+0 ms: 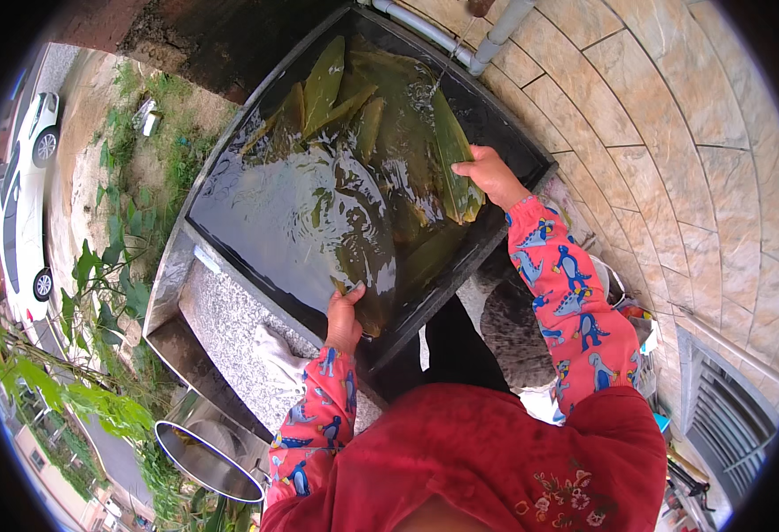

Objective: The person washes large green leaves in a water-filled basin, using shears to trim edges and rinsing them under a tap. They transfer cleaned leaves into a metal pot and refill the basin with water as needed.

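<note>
Broad green leaves (323,80) lie soaking in a dark stone sink (213,256) filled with water. My right hand (492,176) pinches a long leaf (452,149) near its lower end, at the sink's right side. By the front rim, my left hand (344,319) grips the end of another leaf (366,292), most of which lies under the water. Reflections and ripples hide much of what is submerged. Both forearms wear pink patterned sleeve covers (572,279).
A thin stream of water (440,74) falls into the sink's far right corner, near a grey pipe (422,20). A tiled wall (629,100) stands at the right. A grey cloth (279,352) lies on the speckled counter (229,306), with a metal pot (210,459) below left.
</note>
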Motion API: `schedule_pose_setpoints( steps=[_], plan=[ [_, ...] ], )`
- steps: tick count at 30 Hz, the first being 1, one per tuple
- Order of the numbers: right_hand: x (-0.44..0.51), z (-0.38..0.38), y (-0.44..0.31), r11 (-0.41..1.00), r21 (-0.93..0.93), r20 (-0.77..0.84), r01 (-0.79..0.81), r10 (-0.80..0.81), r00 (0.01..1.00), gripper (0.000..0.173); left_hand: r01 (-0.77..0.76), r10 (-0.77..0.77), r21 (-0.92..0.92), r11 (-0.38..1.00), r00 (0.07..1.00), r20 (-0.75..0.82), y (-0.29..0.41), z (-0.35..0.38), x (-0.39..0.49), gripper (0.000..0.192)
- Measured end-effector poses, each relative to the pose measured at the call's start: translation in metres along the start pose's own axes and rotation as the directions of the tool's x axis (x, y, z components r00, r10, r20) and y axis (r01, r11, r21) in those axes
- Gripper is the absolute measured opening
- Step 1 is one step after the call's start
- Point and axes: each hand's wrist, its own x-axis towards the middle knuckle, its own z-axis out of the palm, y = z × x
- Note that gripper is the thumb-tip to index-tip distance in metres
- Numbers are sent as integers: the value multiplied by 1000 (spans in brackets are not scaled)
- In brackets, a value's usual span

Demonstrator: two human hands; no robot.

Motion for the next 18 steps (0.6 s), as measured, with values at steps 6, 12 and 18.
schedule_pose_setpoints(
  steps=[6, 12, 18],
  plan=[
    [-45, 54, -2, 886, 464, 60, -5, -26, 998, 25, -30, 30, -18, 999, 999, 17, -1, -3, -6, 31],
    [-102, 110, -40, 814, 581, 170, 1, -122, 978, 28, -37, 37, -33, 999, 999, 14, -2, -11, -8, 30],
    [-114, 124, -33, 864, 499, 191, 63, -181, 965, 27, -37, 36, -54, 998, 999, -25, -3, -16, -9, 29]
  ],
)
